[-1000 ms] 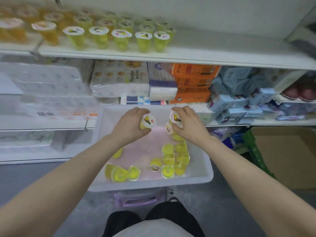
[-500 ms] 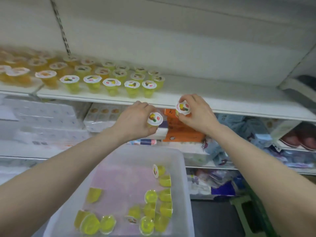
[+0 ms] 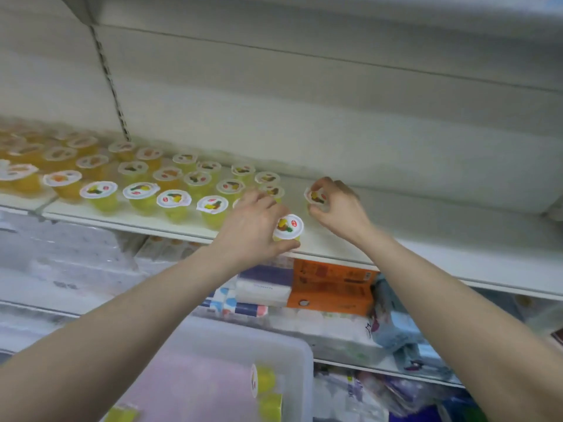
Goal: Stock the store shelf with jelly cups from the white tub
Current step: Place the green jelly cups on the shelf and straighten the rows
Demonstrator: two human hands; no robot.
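Observation:
My left hand [image 3: 253, 229] grips a yellow jelly cup [image 3: 288, 228] at the front edge of the white shelf [image 3: 426, 257], just right of the front row. My right hand [image 3: 338, 208] pinches a second jelly cup [image 3: 316, 197] farther back on the shelf, right of the rows. Several yellow and orange jelly cups [image 3: 173, 202] stand in rows on the shelf's left part. The white tub [image 3: 289, 354] sits low in view with a few yellow cups [image 3: 265, 382] lying in it.
The shelf's right part is bare white board. Below it lie tissue packs [image 3: 265, 287], an orange box [image 3: 332, 287] and blue packets [image 3: 396, 330]. A slotted upright [image 3: 112, 89] runs up the back panel at left.
Both hands rose from the tub with a cup each and reached onto the shelf. The view tilted up, so the tub dropped to the bottom edge.

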